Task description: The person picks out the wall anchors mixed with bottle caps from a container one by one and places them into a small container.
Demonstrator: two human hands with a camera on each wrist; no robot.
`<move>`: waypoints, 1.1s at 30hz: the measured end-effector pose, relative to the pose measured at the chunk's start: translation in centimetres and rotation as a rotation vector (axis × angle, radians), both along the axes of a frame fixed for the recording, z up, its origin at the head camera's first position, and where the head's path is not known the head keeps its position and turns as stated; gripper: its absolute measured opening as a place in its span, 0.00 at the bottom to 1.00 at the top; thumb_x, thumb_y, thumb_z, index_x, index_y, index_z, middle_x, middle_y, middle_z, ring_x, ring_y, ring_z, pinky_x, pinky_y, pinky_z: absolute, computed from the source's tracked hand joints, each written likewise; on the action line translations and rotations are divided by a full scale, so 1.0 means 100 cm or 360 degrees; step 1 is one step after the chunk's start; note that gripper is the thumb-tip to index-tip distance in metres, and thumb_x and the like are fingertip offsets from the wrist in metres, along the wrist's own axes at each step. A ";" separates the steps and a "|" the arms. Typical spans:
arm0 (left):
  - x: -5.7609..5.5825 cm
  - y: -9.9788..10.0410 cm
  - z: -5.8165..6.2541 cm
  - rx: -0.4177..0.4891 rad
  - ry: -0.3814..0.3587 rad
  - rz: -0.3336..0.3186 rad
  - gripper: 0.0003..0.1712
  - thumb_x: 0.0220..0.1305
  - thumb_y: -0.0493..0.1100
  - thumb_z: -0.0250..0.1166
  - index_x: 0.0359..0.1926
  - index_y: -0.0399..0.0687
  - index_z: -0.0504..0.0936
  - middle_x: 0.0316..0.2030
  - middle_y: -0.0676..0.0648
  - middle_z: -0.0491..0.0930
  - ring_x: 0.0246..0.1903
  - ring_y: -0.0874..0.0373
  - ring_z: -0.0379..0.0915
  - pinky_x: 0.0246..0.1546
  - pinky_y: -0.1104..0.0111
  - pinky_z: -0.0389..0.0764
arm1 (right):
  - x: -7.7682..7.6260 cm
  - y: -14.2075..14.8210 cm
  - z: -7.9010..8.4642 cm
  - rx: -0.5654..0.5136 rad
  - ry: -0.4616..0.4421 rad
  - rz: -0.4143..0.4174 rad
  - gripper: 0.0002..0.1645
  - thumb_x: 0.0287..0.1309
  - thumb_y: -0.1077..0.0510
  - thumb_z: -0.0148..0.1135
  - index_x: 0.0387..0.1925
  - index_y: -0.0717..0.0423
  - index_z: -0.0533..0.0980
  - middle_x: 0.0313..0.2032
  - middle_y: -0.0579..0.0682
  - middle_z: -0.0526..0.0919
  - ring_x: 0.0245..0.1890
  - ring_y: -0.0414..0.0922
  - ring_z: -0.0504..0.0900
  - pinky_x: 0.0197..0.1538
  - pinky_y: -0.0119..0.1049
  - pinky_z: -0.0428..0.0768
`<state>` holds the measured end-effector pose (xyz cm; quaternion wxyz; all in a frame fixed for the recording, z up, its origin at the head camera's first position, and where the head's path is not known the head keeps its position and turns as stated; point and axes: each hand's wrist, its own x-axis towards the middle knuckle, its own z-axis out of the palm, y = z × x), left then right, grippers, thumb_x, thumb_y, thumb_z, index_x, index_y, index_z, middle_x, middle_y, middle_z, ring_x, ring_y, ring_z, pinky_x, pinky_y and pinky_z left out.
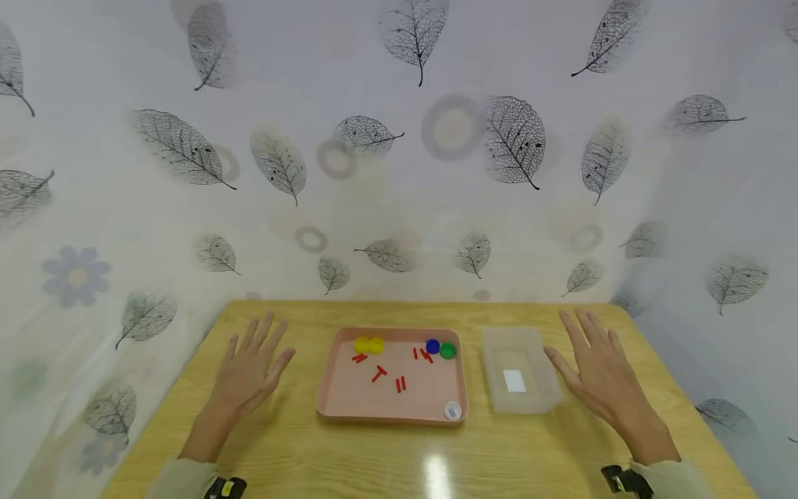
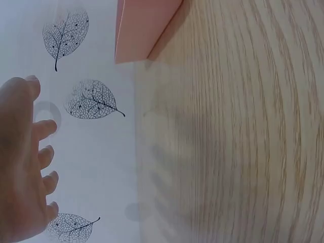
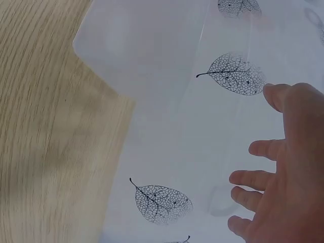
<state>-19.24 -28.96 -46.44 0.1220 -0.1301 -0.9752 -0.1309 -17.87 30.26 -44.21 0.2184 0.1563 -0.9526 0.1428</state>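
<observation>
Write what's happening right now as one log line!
left hand: spread, empty | right hand: spread, empty, near translucent box | pink tray: red sticks, round pieces inside

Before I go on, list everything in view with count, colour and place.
Tray: 1, pink, mid-table
Yellow discs: 2, yellow, tray's far left
Blue disc: 1, blue, tray's far right
Green disc: 1, green, beside the blue one
White disc: 1, white with a grey mark, tray's near right corner
Sticks: about nine, red, scattered in the tray
Box: 1, translucent, right of the tray
Label: 1, white, at the box's base
Table: 1, light wood, below everything
Wall: pale, leaf-printed, behind
Sleeves: 2, beige, near edge
Wrist devices: 2, mostly black, at the sleeves
Left hand: 1, left of the tray
Right hand: 1, right of the box
</observation>
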 end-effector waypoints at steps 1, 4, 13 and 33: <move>0.000 0.002 0.000 0.0005 -0.0002 -0.0005 0.39 0.81 0.61 0.46 0.81 0.46 0.56 0.82 0.41 0.42 0.79 0.36 0.37 0.72 0.33 0.41 | 0.000 -0.001 0.000 -0.0009 0.0011 0.0005 0.44 0.72 0.44 0.61 0.77 0.63 0.59 0.71 0.73 0.61 0.72 0.73 0.56 0.68 0.76 0.51; 0.001 0.006 -0.002 0.0037 -0.0007 -0.0023 0.38 0.81 0.60 0.47 0.80 0.44 0.57 0.81 0.40 0.44 0.78 0.34 0.38 0.71 0.32 0.43 | 0.001 -0.005 0.001 -0.0045 0.0032 0.0021 0.43 0.71 0.45 0.62 0.76 0.63 0.60 0.71 0.72 0.62 0.72 0.73 0.57 0.68 0.76 0.51; 0.000 0.021 -0.015 0.0186 0.0029 -0.0165 0.35 0.81 0.54 0.50 0.80 0.42 0.58 0.80 0.38 0.46 0.77 0.32 0.42 0.69 0.30 0.47 | 0.008 -0.025 0.002 -0.0190 -0.0009 0.0078 0.43 0.72 0.46 0.60 0.78 0.60 0.57 0.73 0.71 0.59 0.73 0.72 0.56 0.73 0.71 0.46; -0.009 0.048 -0.050 0.0611 -0.0239 -0.0359 0.34 0.81 0.47 0.50 0.81 0.42 0.55 0.80 0.40 0.49 0.78 0.34 0.42 0.68 0.28 0.45 | 0.008 -0.092 0.009 -0.0449 -0.0120 0.0210 0.42 0.73 0.48 0.61 0.80 0.51 0.56 0.75 0.60 0.63 0.72 0.65 0.62 0.64 0.72 0.66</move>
